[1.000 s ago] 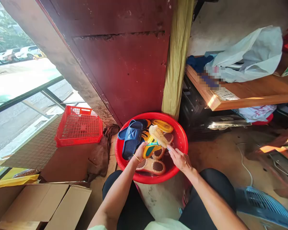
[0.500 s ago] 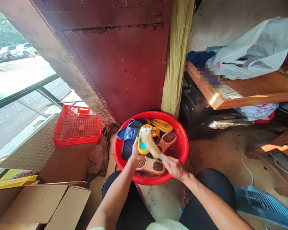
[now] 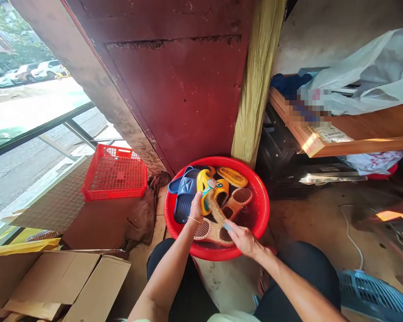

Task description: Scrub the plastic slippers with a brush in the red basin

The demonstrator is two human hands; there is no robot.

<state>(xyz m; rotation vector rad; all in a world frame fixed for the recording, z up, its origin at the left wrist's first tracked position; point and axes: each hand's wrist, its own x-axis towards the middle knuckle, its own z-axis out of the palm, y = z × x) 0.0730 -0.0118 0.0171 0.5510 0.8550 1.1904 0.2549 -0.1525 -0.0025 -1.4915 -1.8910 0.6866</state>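
Note:
My left hand (image 3: 196,208) grips a yellow slipper (image 3: 205,180) with a teal and white decoration, tilted above a red basin (image 3: 263,206). In my right hand (image 3: 243,238) is a brush (image 3: 216,211) with a light blue handle; its pale bristles touch the slipper's opening. Navy slippers (image 3: 184,199) lie at the basin's left side. A yellow sandal (image 3: 233,176) rests near the back rim, and tan slippers (image 3: 241,197) with brown textured soles are at the right and front. Some water shows between them.
A red plastic crate (image 3: 117,172) stands to the left, behind cardboard boxes (image 3: 55,275). A dark red door (image 3: 184,98) rises behind the basin. On the right are a wooden shelf (image 3: 366,143) with a plastic bag and, lower down, a blue fan (image 3: 372,290).
The yellow slipper has turned so its decorated strap faces up. The brush has moved lower against it. The whole view has shifted slightly, with surroundings now further right.

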